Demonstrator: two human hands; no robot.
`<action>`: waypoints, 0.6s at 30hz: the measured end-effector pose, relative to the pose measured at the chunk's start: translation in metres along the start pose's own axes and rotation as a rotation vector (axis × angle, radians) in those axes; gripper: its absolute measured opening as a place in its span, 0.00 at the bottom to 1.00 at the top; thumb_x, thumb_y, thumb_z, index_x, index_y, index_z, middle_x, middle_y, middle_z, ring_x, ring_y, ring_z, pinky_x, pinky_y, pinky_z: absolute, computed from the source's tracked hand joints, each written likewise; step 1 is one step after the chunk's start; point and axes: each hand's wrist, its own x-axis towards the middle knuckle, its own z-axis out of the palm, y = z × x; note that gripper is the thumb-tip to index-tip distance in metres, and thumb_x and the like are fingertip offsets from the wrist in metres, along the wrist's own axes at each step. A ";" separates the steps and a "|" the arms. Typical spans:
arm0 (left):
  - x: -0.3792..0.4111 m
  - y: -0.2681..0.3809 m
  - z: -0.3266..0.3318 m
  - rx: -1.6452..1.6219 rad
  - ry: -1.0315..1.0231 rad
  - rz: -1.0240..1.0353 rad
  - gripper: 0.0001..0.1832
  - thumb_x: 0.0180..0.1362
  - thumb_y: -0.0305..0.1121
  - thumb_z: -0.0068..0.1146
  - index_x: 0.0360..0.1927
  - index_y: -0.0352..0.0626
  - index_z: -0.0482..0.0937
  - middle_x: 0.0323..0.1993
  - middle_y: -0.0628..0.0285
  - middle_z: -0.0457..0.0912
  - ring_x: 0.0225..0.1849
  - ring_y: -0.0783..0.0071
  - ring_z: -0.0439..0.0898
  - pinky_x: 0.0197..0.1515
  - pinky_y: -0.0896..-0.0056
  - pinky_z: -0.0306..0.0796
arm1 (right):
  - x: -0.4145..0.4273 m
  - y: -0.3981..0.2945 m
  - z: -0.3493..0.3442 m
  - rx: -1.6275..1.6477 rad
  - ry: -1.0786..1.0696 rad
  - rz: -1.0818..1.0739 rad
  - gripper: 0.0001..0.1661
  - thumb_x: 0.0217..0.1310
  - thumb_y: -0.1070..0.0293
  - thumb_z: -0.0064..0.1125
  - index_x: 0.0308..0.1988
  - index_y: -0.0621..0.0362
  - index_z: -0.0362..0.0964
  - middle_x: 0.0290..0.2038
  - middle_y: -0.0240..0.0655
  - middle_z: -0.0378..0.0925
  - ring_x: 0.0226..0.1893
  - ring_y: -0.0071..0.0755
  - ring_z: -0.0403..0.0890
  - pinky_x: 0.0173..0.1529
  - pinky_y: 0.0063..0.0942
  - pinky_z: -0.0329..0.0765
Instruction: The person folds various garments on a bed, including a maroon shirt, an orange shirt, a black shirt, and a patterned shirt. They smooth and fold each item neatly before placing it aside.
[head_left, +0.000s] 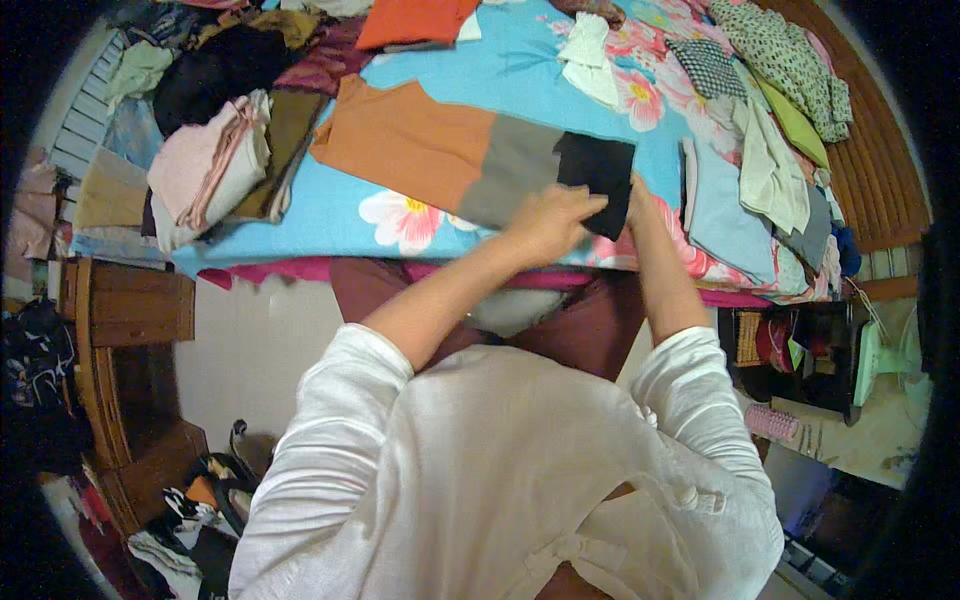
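Note:
A shirt in orange, grey and black bands (412, 146) lies folded lengthwise on the blue floral bedspread (450, 75), its orange end at the left and its black end at the right. My left hand (551, 221) is on the near edge where grey meets black, fingers over the black part; whether it grips the cloth is not clear. At the right end, my right hand (637, 202) holds the edge of the black part, with its fingers partly hidden behind the fabric.
Folded pink and white cloths (210, 161) and a black garment (217, 67) are piled at the left. An orange-red cloth (416, 22) and a white cloth (591, 60) lie beyond. Light blue folded cloth (724, 206) and a patterned garment (787, 67) are at the right.

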 end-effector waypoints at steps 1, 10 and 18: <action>-0.013 0.000 0.026 0.000 -0.069 -0.121 0.28 0.45 0.29 0.55 0.54 0.45 0.68 0.51 0.49 0.71 0.53 0.50 0.68 0.55 0.55 0.62 | -0.022 0.021 0.001 -0.042 0.298 0.030 0.22 0.65 0.55 0.38 0.50 0.58 0.66 0.45 0.40 0.74 0.42 0.40 0.76 0.47 0.38 0.75; -0.067 -0.065 -0.017 0.091 0.169 -0.141 0.19 0.46 0.30 0.55 0.44 0.38 0.73 0.44 0.50 0.75 0.48 0.52 0.72 0.51 0.59 0.65 | -0.063 0.082 -0.033 -0.131 0.284 -0.178 0.25 0.56 0.59 0.56 0.51 0.58 0.63 0.46 0.32 0.72 0.44 0.33 0.74 0.49 0.31 0.73; -0.108 -0.208 -0.157 0.799 0.491 -0.941 0.22 0.46 0.41 0.59 0.41 0.37 0.72 0.46 0.45 0.70 0.48 0.47 0.68 0.47 0.52 0.67 | -0.051 0.093 -0.020 -0.449 0.422 -0.343 0.29 0.42 0.77 0.65 0.47 0.62 0.64 0.40 0.36 0.75 0.37 0.33 0.77 0.44 0.30 0.74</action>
